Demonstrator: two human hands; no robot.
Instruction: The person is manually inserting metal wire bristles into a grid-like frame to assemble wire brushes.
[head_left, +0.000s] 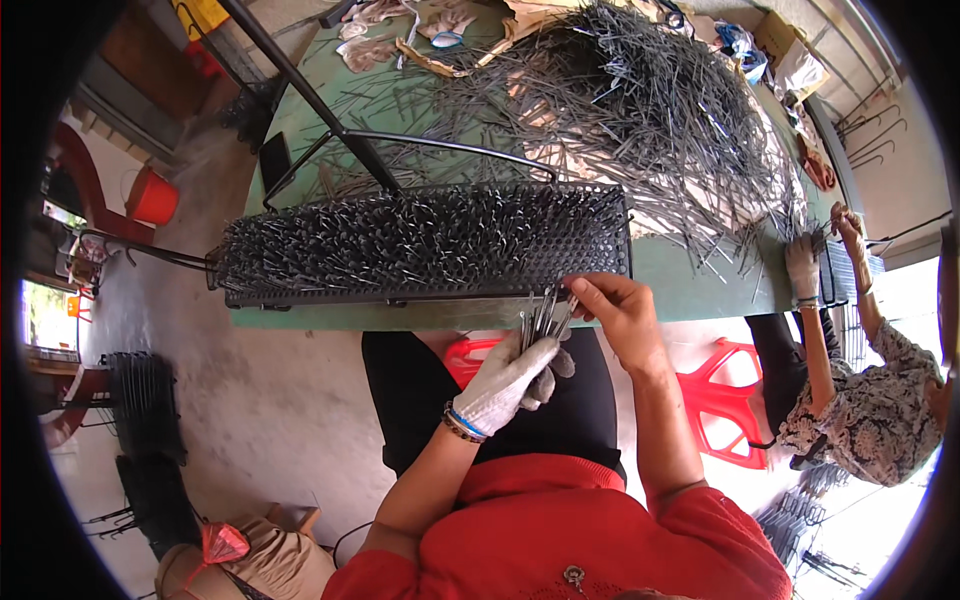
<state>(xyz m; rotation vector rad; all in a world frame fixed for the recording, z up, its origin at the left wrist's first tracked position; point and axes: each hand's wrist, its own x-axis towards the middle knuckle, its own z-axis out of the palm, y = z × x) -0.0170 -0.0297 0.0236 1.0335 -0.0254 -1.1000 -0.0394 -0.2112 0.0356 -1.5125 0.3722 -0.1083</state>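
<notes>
My left hand (508,388), in a pale work glove, is closed around a small bundle of thin metal rods (543,320) that stick up from the fist. Beside it, my bare right hand (622,312) pinches thumb and forefinger at the upper end of one rod. Just beyond both hands lies a long black perforated rack (578,250) at the table's near edge. Dark rods (400,245) stand packed upright across most of it, while bare holes show toward its right end. What the right hand's other fingers do is partly hidden.
A large heap of loose rods (650,100) covers the far right of the green table (700,280). A black metal frame (340,130) rises behind the rack. At right, a co-worker's gloved hand (802,268) touches rods. Red stools (722,400) stand below.
</notes>
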